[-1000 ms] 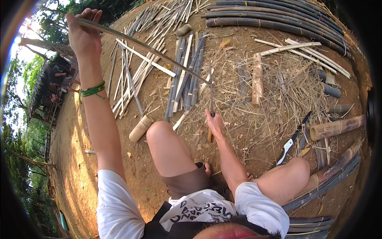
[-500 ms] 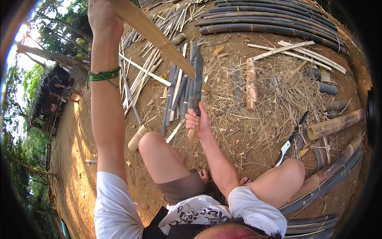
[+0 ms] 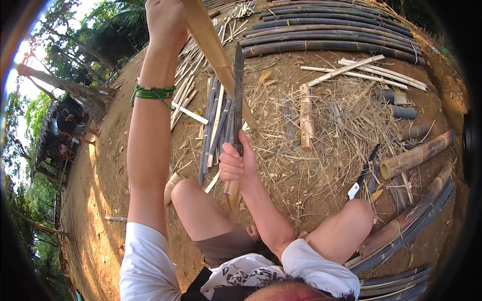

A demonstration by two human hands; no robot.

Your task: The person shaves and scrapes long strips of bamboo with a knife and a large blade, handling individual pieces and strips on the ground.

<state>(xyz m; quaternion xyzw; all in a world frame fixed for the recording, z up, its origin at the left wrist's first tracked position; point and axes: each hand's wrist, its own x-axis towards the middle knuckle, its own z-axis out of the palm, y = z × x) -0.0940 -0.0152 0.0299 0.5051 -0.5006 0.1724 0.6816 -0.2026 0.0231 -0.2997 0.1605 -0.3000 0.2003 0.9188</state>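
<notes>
Raised at the upper left, my left hand (image 3: 168, 25) is closed on a long split bamboo strip (image 3: 213, 42), which slants down to the right. A green woven band (image 3: 153, 94) circles that wrist. My right hand (image 3: 238, 163) grips the wooden handle (image 3: 231, 193) of a machete in front of my knees. Its dark blade (image 3: 238, 95) points up, seen nearly edge-on, and crosses the strip near the strip's lower end. Whether blade and strip touch, I cannot tell.
Dark bamboo poles (image 3: 331, 47) lie stacked at the back. Split strips (image 3: 216, 120) are spread ahead of me. Right of them are shavings (image 3: 346, 125), a short bamboo piece (image 3: 307, 118), a white-handled saw (image 3: 354, 190) and a thick bamboo length (image 3: 416, 154). A person (image 3: 75, 128) is far left.
My left hand has come right and a little lower with the bamboo strip. The machete blade has turned from broadside to nearly edge-on, and my right hand sits slightly further left and lower.
</notes>
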